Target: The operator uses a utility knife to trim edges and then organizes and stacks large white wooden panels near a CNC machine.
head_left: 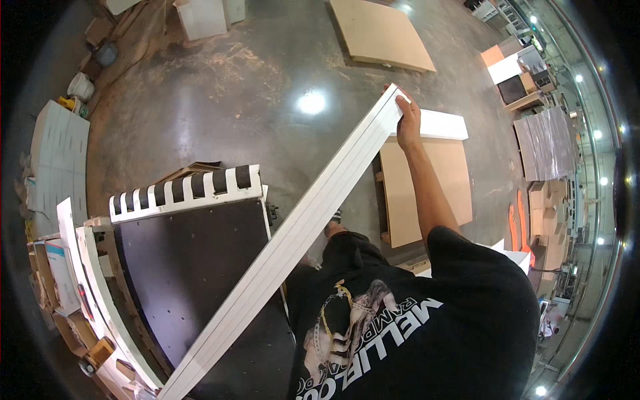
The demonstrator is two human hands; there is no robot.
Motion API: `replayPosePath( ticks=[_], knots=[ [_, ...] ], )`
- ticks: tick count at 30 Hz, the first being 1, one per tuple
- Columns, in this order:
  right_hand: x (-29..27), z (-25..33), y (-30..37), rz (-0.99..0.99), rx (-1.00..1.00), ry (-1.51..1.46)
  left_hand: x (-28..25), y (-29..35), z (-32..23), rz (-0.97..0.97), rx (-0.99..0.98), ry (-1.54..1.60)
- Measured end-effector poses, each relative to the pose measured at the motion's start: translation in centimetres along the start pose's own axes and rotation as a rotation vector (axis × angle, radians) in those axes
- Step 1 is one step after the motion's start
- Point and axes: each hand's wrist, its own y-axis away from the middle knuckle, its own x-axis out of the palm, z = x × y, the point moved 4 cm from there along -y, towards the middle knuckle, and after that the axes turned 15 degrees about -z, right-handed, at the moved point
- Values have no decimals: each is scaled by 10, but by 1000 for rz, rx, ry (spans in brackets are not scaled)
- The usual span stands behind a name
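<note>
A long white board [293,230] with thin lines along its length runs slantwise across my view, from the lower left edge up toward the upper right. My right hand [408,119] is closed round its far upper end, thumb on the near face and fingers behind it. The lower end passes over a dark-topped bench [200,247] on my left. Along that bench's far edge runs a white rail [185,192] with black bands. My left hand is not visible. Behind my right wrist, a shorter white piece [443,125] lies at the edge of a flat tan panel [427,193].
Another tan panel [380,33] lies ahead on the grey floor. A pale cabinet [61,157] and buckets line the far left. Boxes and tools [80,333] sit beyond the bench. At right stand a wrapped stack [545,143] and orange pallet-jack-like forks [519,223].
</note>
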Motion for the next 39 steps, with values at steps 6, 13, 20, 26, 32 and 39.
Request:
replayPosePath(
  ticks=[6,13,20,26,32,39],
  knots=[
    [-15,-26,-22,22,-11,158,-40,-33,-20,-24,26,43],
    [-34,-43,-46,-85,162,139,-156,-82,-72,-25,131,270],
    [-27,-31,-52,-70,330,20,-160,-48,-103,-177,231,235],
    [-30,-23,-54,-32,268,48,-149,-23,-111,-370,218,469],
    [-15,-8,-19,-55,166,73,-135,-19,-108,-205,96,453],
    [-15,-8,-20,-35,-4,161,-149,-34,-99,-236,89,433]
  ],
)
